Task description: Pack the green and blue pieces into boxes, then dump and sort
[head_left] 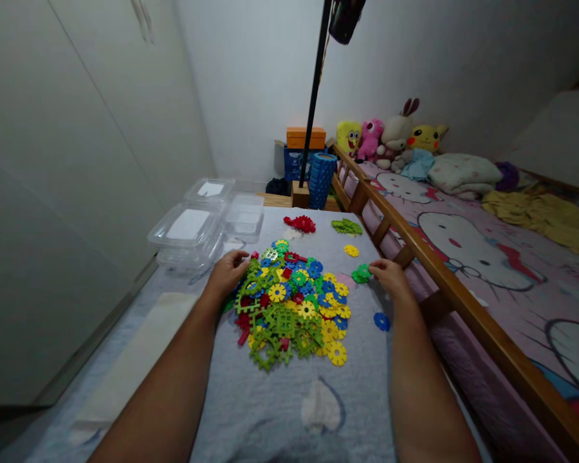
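A heap of plastic snowflake building pieces (292,302) in yellow, green, blue and red lies on a grey quilted cover (289,399). My left hand (228,273) rests on the heap's left edge, fingers curled onto the pieces. My right hand (390,275) is at the heap's right side, fingertips pinched on a green piece (361,273). Small sorted groups lie further away: red pieces (300,223), light green pieces (346,226) and a single yellow piece (351,250). A lone blue piece (381,321) lies beside my right forearm.
Clear plastic containers with lids (193,228) stand at the left, another (244,217) behind them. A wooden bed rail (444,283) runs along the right, with a cartoon-cat bedsheet and plush toys (390,135) beyond. A black pole (313,96), blue roller (321,180) and boxes stand at the back.
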A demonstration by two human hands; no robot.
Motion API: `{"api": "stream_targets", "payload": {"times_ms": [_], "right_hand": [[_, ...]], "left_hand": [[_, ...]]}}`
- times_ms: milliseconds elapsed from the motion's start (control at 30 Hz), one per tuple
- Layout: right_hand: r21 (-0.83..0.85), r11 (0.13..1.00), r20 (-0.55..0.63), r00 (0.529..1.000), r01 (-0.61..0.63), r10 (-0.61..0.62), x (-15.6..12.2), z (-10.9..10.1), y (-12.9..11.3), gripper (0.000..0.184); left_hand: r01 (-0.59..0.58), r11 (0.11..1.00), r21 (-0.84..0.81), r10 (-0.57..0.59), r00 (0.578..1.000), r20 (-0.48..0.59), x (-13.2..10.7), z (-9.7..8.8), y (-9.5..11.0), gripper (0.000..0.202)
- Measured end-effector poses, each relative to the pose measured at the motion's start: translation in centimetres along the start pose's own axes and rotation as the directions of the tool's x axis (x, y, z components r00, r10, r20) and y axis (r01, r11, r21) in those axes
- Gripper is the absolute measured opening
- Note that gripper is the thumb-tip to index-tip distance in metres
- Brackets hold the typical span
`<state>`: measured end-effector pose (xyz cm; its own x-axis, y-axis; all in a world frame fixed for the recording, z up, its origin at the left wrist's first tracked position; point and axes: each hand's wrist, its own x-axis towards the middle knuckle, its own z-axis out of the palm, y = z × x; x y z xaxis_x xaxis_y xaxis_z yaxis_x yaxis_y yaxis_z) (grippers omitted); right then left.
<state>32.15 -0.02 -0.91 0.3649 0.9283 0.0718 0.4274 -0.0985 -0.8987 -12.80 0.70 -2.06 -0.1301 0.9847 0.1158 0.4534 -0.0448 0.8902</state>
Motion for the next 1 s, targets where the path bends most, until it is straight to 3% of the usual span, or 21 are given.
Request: {"api": "stream_targets", "payload": {"times_ms": [167, 300, 467, 533, 633, 733, 767, 867, 1000], "right_hand": [[-0.220, 0.975, 0.006, 0.999, 0.036, -0.035, 0.3, 0.6, 1.0, 0.017], [-0.382, 0.922, -0.006, 0.997, 0.065, -0.073, 0.3, 0.5, 1.2, 0.011], [-0.391, 0.914, -0.062, 0.987, 0.111, -0.147, -0.1, 0.8, -0.6, 0.011], [-0.352, 0.916, 0.000, 0.978, 0.195, -0.208, -0.7, 1.9, -2.2, 0.013], [-0.262, 0.892, 0.248, 0.919, 0.369, -0.307, -2.4, 5.0, -4.8, 0.015], [-0.196, 0.821, 0.452, 0.792, 0.536, -0.410, -4.7, 8.6, -6.6, 0.014], [-0.199, 0.791, 0.471, 0.764, 0.578, -0.440, -5.4, 9.7, -6.9, 0.018], [-0.263, 0.725, 0.484, 0.737, 0.636, -0.471, -6.8, 12.0, -7.1, 0.033], [-0.311, 0.680, 0.523, 0.717, 0.664, -0.461, -7.2, 13.0, -6.3, 0.039]], "left_hand": [[-0.053, 0.979, 0.198, 0.032, 0.994, 0.105, -0.2, -0.4, -0.1, 0.048], [-0.084, 0.967, 0.240, 0.062, 0.993, 0.098, -0.3, -0.3, -0.2, 0.050], [-0.098, 0.970, 0.222, 0.085, 0.994, 0.068, -0.3, 0.0, -0.5, 0.048], [-0.104, 0.971, 0.216, 0.092, 0.994, 0.063, -0.3, 0.1, -0.6, 0.046], [-0.116, 0.971, 0.210, 0.106, 0.993, 0.059, -0.3, 0.2, -0.8, 0.043], [-0.125, 0.972, 0.198, 0.116, 0.992, 0.053, -0.4, 0.2, -0.9, 0.042], [-0.125, 0.973, 0.195, 0.117, 0.992, 0.051, -0.5, 0.2, -0.9, 0.042], [-0.120, 0.972, 0.204, 0.114, 0.993, 0.041, -0.6, 0.2, -0.8, 0.043], [-0.110, 0.971, 0.213, 0.105, 0.994, 0.033, -0.6, 0.3, -0.7, 0.044]]}}
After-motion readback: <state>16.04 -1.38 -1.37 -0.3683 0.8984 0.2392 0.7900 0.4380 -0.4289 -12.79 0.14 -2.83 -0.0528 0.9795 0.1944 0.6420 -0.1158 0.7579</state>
